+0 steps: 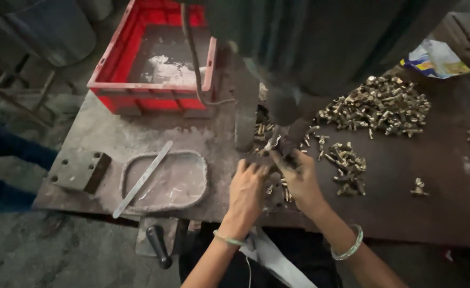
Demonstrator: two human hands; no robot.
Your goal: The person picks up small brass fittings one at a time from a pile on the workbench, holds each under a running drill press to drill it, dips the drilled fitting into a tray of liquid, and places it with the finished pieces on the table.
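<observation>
Both hands work at the base of a dark machine column (pixel 299 64) that rises at 12 o'clock from the metal workbench (pixel 112 138). The left hand (pixel 247 189) lies palm down with its fingers curled over small brass fittings (pixel 274 188) on the bench; whether it actually grips one cannot be told, as the fingertips are hidden. The right hand (pixel 298 178) reaches forward to the tooling point, its fingers pinched on a small part (pixel 271 146) held just under the column, probably to seat it square beneath the tool.

Supply stock is kept within reach of the right hand: a large heap of brass fittings (pixel 379 104) at 2 o'clock and a smaller cluster (pixel 347 165) at 3 o'clock, just beside the right hand. A few loose pieces (pixel 419 186) lie well apart at 3 o'clock.

At 9 o'clock of the hands, a shallow rimmed recess (pixel 192 184) is set in the bench, with a flat metal strip (pixel 143 178) lying diagonally across its edge. A steel block with holes (pixel 80 169) sits farther out at 9 o'clock. A red plastic crate (pixel 152 96) stands at 11 o'clock, holding a dark sheet. A black-handled lever (pixel 159 245) hangs below the bench edge at 7 o'clock. A crumpled wrapper (pixel 437 58) lies at 1 o'clock.
</observation>
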